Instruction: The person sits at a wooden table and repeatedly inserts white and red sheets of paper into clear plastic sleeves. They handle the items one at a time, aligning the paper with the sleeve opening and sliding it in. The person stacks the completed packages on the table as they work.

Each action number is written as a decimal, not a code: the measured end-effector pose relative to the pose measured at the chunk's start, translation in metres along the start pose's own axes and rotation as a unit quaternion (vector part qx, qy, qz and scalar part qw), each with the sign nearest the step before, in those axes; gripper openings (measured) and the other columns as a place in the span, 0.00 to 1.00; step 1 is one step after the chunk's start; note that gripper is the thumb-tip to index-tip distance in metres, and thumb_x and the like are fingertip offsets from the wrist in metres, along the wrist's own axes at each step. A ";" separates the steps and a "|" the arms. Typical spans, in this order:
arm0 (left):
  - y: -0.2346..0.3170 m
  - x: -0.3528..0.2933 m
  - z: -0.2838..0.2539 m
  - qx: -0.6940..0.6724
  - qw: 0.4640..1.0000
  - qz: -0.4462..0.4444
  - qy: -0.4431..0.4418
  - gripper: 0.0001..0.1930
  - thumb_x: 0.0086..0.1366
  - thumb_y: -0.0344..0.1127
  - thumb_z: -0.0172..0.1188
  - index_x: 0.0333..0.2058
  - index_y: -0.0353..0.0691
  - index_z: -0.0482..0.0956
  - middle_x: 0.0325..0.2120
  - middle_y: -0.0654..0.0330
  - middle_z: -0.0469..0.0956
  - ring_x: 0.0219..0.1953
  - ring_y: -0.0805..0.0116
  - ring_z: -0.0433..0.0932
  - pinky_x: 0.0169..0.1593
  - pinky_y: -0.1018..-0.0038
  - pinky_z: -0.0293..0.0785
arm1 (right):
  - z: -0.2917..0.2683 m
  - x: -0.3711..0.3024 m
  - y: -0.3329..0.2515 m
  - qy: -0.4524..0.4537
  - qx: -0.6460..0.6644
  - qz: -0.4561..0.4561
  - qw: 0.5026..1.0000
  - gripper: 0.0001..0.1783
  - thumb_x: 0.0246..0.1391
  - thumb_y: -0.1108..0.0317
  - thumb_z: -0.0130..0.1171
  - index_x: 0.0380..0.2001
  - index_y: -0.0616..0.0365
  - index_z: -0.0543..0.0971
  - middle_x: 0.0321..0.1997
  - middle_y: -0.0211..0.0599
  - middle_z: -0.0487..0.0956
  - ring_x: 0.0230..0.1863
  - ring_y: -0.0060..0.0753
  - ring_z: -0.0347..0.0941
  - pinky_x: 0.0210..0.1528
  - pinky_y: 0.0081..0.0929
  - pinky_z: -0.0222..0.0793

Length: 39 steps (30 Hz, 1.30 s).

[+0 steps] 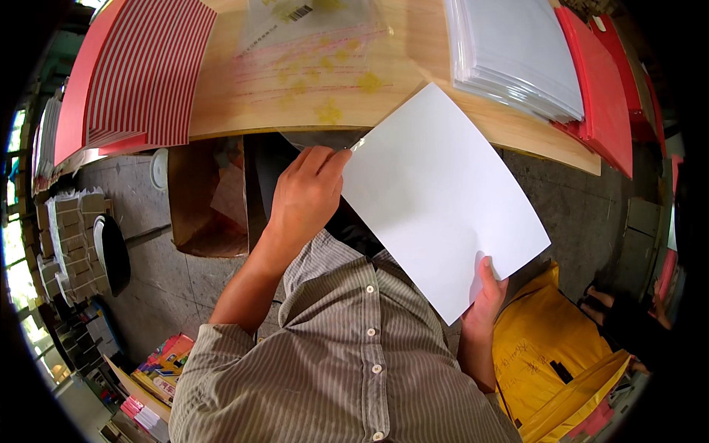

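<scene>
A large plain white sheet (443, 192) is held tilted in front of me, partly over the table's near edge. My right hand (487, 295) grips its lower right side, the thumb lying on top and the fingers hidden underneath. At the sheet's left corner, my left hand (306, 188) is closed with its fingers pinched together. A shiny bit of clear plastic (359, 143) shows by those fingertips. On the table (295, 111) beyond lies a clear plastic bag (303, 37) with a barcode and yellow and pink marks.
Red-and-white layered stock (148, 74) is stacked at the table's left. To the right stand a pile of clear plastic sleeves (513, 55) and red folders (602, 88). An open cardboard box (210, 199) sits below the table. A yellow bag (550, 347) is at my right; another person's legs show beyond.
</scene>
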<state>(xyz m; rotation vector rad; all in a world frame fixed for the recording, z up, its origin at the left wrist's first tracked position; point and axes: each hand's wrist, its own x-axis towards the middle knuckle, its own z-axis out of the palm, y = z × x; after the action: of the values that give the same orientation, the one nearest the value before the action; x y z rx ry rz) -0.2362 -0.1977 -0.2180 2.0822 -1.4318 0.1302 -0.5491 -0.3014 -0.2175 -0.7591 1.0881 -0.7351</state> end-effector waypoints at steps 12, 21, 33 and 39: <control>-0.034 -0.076 0.004 -0.503 0.778 -0.373 0.056 0.14 0.71 0.28 0.57 0.54 0.35 0.75 0.44 0.59 0.81 0.41 0.71 0.80 0.46 0.74 0.77 | 0.003 0.000 0.004 0.011 -0.019 -0.023 0.999 0.29 0.62 0.67 0.60 0.62 0.68 0.67 0.59 0.47 0.74 0.58 0.42 0.73 0.59 0.38 0.70; -0.006 -0.063 0.022 -0.672 0.656 -0.343 -0.022 0.32 0.67 0.25 0.62 0.67 0.35 0.61 0.55 0.53 0.78 0.56 0.64 0.77 0.60 0.66 0.73 | 0.005 0.003 -0.002 0.002 -0.026 -0.016 1.000 0.28 0.64 0.68 0.58 0.64 0.67 0.66 0.60 0.47 0.73 0.59 0.42 0.72 0.60 0.39 0.69; -0.007 -0.063 0.028 -0.695 0.660 -0.284 0.024 0.23 0.74 0.25 0.51 0.66 0.31 0.63 0.51 0.56 0.80 0.52 0.71 0.78 0.57 0.72 0.73 | 0.013 0.002 -0.002 -0.009 0.003 0.021 1.000 0.29 0.63 0.65 0.60 0.63 0.65 0.67 0.59 0.45 0.74 0.58 0.42 0.73 0.58 0.39 0.70; 0.006 -0.057 0.033 -0.631 0.705 -0.314 0.081 0.22 0.71 0.22 0.53 0.62 0.30 0.68 0.53 0.56 0.79 0.53 0.71 0.78 0.57 0.73 0.72 | 0.017 0.002 -0.005 -0.013 0.014 0.035 0.999 0.29 0.62 0.66 0.60 0.63 0.65 0.67 0.58 0.45 0.74 0.58 0.42 0.73 0.58 0.40 0.70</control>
<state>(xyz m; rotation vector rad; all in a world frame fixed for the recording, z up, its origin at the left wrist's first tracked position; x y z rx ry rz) -0.2728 -0.1701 -0.2654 1.1479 -0.3062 -0.7321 -0.5330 -0.3027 -0.2096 -0.7014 1.0746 -0.6774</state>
